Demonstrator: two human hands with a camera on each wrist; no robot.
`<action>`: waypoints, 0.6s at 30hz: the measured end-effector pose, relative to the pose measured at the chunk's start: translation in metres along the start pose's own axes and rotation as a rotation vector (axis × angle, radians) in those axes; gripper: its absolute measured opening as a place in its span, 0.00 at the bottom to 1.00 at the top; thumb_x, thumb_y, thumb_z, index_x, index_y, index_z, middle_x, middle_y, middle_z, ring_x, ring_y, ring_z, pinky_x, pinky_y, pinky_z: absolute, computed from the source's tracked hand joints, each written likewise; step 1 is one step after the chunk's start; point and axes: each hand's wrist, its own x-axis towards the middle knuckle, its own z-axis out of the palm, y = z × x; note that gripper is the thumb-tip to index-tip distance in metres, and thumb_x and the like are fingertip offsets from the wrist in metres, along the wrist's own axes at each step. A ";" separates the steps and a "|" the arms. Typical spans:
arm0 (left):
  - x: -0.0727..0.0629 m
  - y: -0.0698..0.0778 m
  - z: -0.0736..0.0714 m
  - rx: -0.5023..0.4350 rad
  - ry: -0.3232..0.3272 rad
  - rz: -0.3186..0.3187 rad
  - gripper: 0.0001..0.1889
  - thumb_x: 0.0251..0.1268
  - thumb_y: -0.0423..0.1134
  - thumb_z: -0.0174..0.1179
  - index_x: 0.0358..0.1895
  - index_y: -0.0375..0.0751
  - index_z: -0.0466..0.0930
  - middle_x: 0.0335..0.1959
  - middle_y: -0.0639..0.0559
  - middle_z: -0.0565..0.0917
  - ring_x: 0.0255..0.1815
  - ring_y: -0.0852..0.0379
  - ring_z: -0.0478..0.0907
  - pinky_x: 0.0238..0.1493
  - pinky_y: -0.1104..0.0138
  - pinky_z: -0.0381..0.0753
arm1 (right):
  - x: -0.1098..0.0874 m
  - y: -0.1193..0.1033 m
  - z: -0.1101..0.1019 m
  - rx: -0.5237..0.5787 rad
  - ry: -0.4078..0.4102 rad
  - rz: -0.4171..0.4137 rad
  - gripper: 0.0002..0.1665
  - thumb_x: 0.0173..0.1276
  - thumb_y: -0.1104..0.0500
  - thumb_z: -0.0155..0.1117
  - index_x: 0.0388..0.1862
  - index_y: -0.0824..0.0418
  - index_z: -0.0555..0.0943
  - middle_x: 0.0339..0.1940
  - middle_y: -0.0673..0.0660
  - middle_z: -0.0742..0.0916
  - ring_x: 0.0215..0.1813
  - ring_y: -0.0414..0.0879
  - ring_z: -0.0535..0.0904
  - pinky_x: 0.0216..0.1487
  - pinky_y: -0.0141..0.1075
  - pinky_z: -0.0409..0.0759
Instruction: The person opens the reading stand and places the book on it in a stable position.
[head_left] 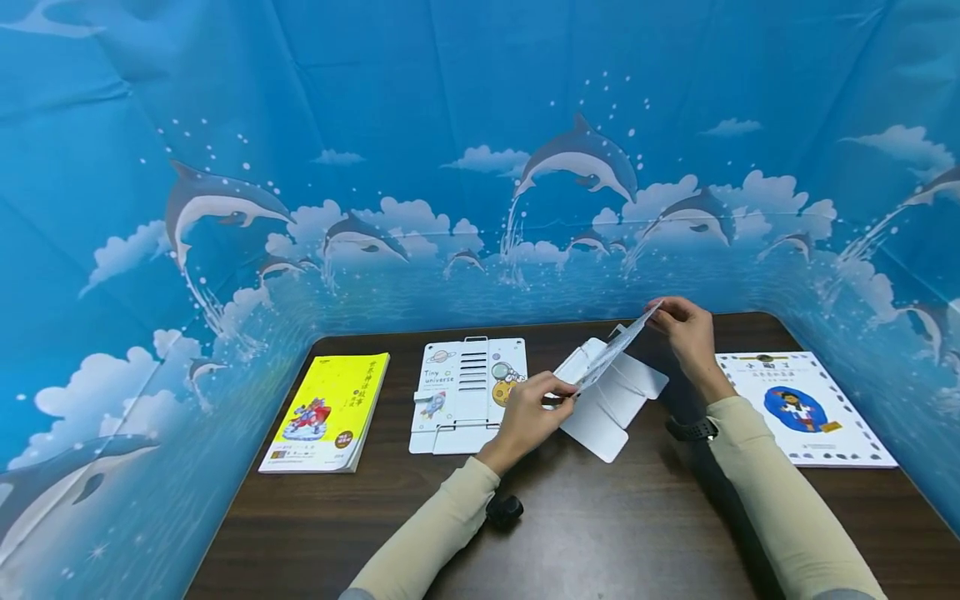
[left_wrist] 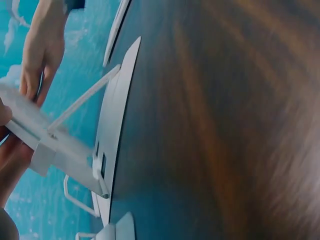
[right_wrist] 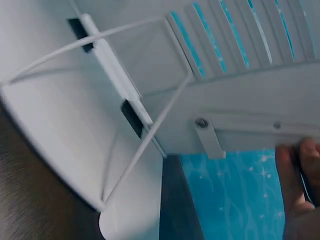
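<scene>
A white folding book stand (head_left: 600, 417) sits right of the table's middle, its panel raised at a slant above its base. My left hand (head_left: 532, 408) pinches the panel's near left edge, while my right hand (head_left: 690, 333) pinches the far right edge. A wire brace (left_wrist: 82, 100) links the panel to the base in the left wrist view. From behind, the right wrist view shows the panel's slots (right_wrist: 232, 37), the hinge and the wire legs. Left of this stand, a second white book stand (head_left: 438, 379) printed "Tiny universe" lies folded flat.
A yellow book (head_left: 337, 392) lies at the table's left, and a white book (head_left: 810, 417) with a round blue picture lies at the right, beside my right forearm. A blue dolphin-print curtain (head_left: 465, 167) surrounds the dark wooden table (head_left: 585, 533) at the back and sides.
</scene>
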 end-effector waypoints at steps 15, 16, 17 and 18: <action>-0.006 0.038 0.034 0.261 0.059 0.200 0.07 0.60 0.31 0.76 0.41 0.39 0.92 0.32 0.53 0.86 0.33 0.62 0.83 0.40 0.81 0.80 | 0.032 0.000 0.033 -0.133 -0.240 0.150 0.17 0.86 0.59 0.55 0.64 0.66 0.82 0.52 0.49 0.86 0.47 0.35 0.83 0.43 0.27 0.83; -0.007 0.040 0.037 0.284 0.067 0.210 0.07 0.60 0.32 0.76 0.41 0.39 0.92 0.32 0.54 0.86 0.33 0.62 0.82 0.39 0.81 0.78 | 0.034 0.000 0.035 -0.145 -0.263 0.152 0.18 0.86 0.58 0.55 0.64 0.66 0.83 0.53 0.50 0.87 0.48 0.36 0.83 0.44 0.27 0.83; -0.007 0.042 0.039 0.303 0.074 0.218 0.07 0.60 0.33 0.77 0.41 0.40 0.91 0.32 0.54 0.85 0.33 0.63 0.81 0.38 0.80 0.78 | 0.035 -0.001 0.037 -0.167 -0.290 0.148 0.18 0.86 0.57 0.55 0.64 0.65 0.83 0.55 0.53 0.87 0.48 0.36 0.83 0.45 0.28 0.82; -0.006 0.044 0.042 0.316 0.078 0.223 0.07 0.61 0.34 0.77 0.41 0.40 0.91 0.32 0.55 0.85 0.34 0.64 0.80 0.38 0.80 0.78 | 0.037 -0.002 0.039 -0.180 -0.314 0.145 0.17 0.86 0.57 0.56 0.63 0.64 0.83 0.56 0.55 0.87 0.48 0.36 0.83 0.44 0.29 0.82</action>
